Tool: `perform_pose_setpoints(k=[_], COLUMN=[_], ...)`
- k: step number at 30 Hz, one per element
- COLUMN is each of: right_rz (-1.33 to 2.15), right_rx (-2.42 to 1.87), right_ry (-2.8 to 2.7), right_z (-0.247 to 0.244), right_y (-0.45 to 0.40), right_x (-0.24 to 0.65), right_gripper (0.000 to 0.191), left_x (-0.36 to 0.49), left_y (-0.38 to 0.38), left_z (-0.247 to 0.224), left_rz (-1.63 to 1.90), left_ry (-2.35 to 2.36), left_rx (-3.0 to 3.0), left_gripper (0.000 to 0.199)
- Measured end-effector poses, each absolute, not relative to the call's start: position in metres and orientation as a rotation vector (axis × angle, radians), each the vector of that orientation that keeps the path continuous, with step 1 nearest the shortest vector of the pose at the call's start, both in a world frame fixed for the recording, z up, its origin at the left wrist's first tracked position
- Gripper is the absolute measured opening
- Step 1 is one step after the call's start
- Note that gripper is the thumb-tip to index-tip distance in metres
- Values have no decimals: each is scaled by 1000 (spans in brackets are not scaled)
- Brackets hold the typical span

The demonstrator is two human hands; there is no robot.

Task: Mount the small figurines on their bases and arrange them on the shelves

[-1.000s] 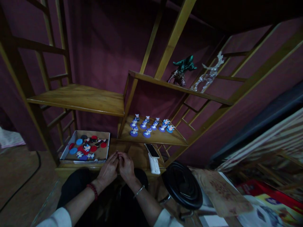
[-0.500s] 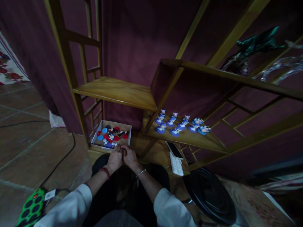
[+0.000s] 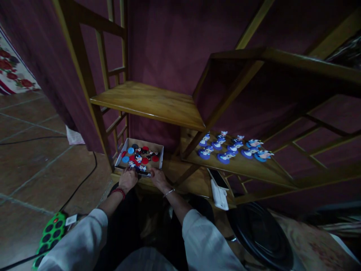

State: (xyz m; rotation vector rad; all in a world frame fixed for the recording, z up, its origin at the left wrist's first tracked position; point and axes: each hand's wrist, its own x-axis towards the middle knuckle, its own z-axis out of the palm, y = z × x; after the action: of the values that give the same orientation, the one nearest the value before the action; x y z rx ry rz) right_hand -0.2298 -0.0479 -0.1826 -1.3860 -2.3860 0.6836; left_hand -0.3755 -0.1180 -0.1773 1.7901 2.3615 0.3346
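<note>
A shallow open cardboard box (image 3: 162, 151) sits on the low wooden shelf in front of me. Inside it lie small figurines (image 3: 138, 158) and round red, blue and dark bases, such as a blue disc (image 3: 125, 159). My left hand (image 3: 128, 179), with a red bead bracelet, is at the box's near left side, fingers curled over the rim beside white-and-purple figurines (image 3: 141, 168). My right hand (image 3: 158, 178), wearing a thin bangle, is at the near right corner, fingers bent together against the rim. What either hand holds, if anything, is too small and dark to make out.
Several figurines on purple and blue bases (image 3: 225, 157) stand on the raised shelf to the right. Below it lie a phone (image 3: 218, 178) and a white object (image 3: 219, 197). A bare wooden shelf (image 3: 152, 103) overhangs the box. A green power strip (image 3: 52, 233) lies on the floor.
My hands, together before the box earlier, have parted: the left is at its near left side, the right at its near right corner. The view has shifted slightly.
</note>
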Motion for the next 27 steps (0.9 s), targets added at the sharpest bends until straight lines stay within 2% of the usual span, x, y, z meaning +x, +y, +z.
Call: perform_pose_setpoints(k=[15, 27], right_rz=[956, 794], right_rx=[-1459, -1651], right_ry=[-2460, -2592], right_z=[-207, -197], right_y=[-11, -9], right_x=[-263, -283], right_gripper=[28, 26], left_x=[-395, -395], left_y=[-89, -79], left_z=[-178, -175], left_rz=[236, 371], left_ry=[2452, 2460], left_rx=[1380, 1227], left_gripper=[28, 30])
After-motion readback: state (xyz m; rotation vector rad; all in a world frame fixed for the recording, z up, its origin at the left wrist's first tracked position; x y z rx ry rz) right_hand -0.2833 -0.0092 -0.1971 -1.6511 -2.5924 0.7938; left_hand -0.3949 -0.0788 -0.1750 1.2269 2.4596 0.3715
